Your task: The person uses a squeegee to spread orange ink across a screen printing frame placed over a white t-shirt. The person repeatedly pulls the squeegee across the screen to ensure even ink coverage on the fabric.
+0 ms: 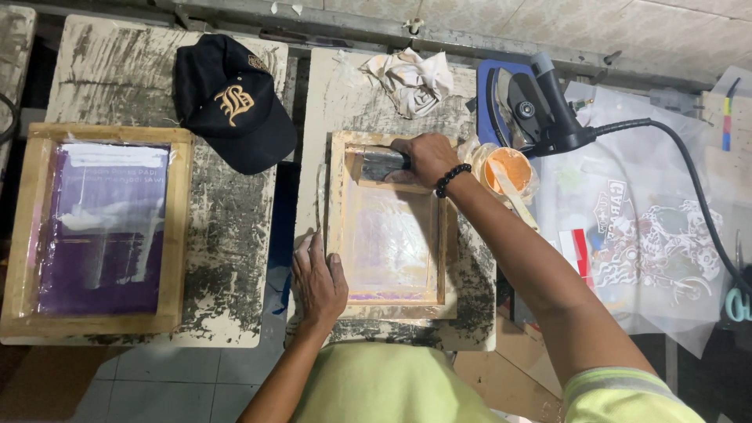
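A small wooden screen-printing frame (338,227) lies on a paint-stained board (337,102) in the middle of the view. My right hand (427,157) grips a dark squeegee (382,164) at the far end of the frame's pale mesh; a black bead bracelet sits on that wrist. Fingers spread, my left hand (317,282) presses flat on the frame's near-left corner and the board beside it.
A larger wooden frame with purple mesh (102,227) lies on the left board, a black cap (231,102) behind it. A crumpled rag (411,78), a heat gun with black cable (548,110), an orange ink cup (509,168) and printed transparent sheets (650,243) sit right.
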